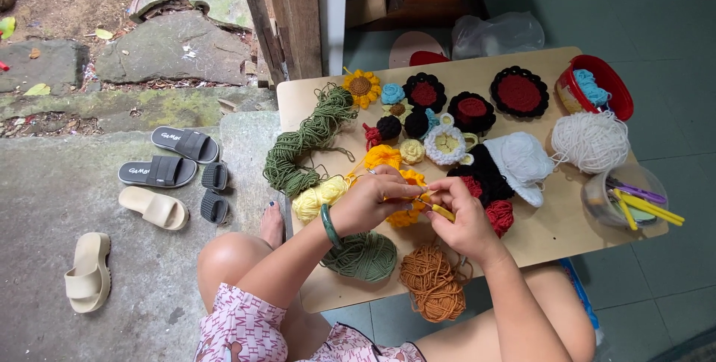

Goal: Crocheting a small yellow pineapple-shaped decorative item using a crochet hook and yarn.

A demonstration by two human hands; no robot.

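Crocheting: two hands [418, 209] work one orange piece [406, 216], one hook [441, 212].

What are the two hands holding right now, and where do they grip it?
The right hand pinches a yellow-handled crochet hook near its handle; the left hand holds the orange crochet piece at its edge, fingers hiding the exact hold.

On the left, grey slippers [175, 157] and cream sandals [119, 239] lie on the concrete floor [60, 183], with flat stones [175, 45] beyond. The low table [537, 239] bears green yarn [306, 142] at its left, a crocheted sunflower [361, 87] and black-and-red rounds [471, 101] along the far edge, and white yarn [591, 140] on the right. A red bowl [608, 86] stands at the far right corner. Near it, a clear tub [623, 196] holds hooks.
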